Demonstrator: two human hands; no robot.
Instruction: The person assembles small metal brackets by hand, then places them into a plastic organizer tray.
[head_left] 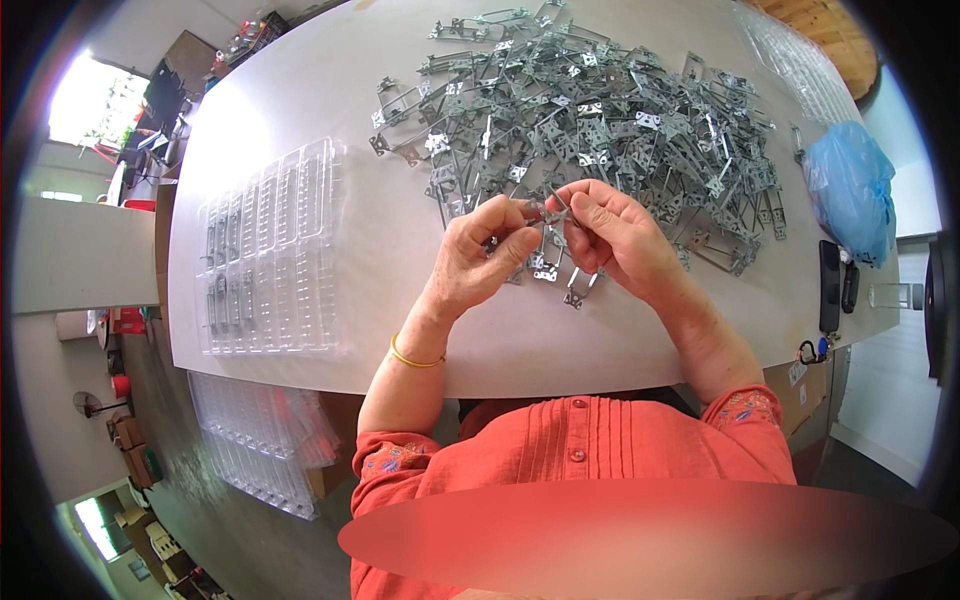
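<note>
My left hand [482, 252] and my right hand [622, 238] meet over the near edge of a heap of small silvery metal brackets [590, 120]. Between them is a metal bracket [553, 238], pinched by the fingertips of both hands. Its ends are partly covered by my fingers, and other brackets lie close beneath, so its full outline is hard to make out. To the left on the white table lies a clear plastic tray [305, 270] with rows of slots. Several metal brackets [228, 300] sit in the slots at its left side.
A blue plastic bag [850, 190] sits at the table's right end, near a black phone [829, 285] and keys [815, 350]. Clear plastic sheeting [795, 55] lies at the far right corner. Below the table's left front edge are more clear trays [250, 440].
</note>
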